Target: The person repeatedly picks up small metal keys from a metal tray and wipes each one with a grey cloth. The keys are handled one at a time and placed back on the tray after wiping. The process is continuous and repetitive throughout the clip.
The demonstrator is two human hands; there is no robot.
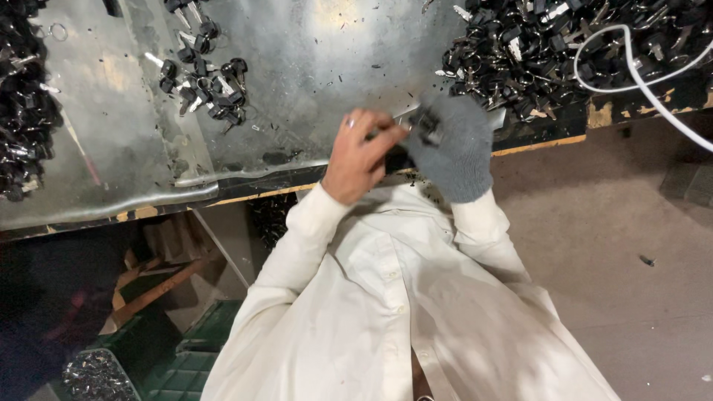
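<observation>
My left hand (358, 156) is bare and pinches a small black key part together with my right hand (451, 147), which wears a grey knit glove. The small black key (426, 126) sits between the fingertips of both hands, just over the front edge of the metal-topped bench (312, 67). My white sleeves and shirt fill the lower middle of the view. What exactly lies under my fingers is partly hidden.
A large heap of black-headed keys (549, 44) lies at the back right, a smaller cluster of keys (204, 82) at the back left, and another heap of keys (22, 111) at the far left. A white cable (639, 78) crosses the right heap. Green crates (186, 349) and a container of metal bits (96, 375) stand below.
</observation>
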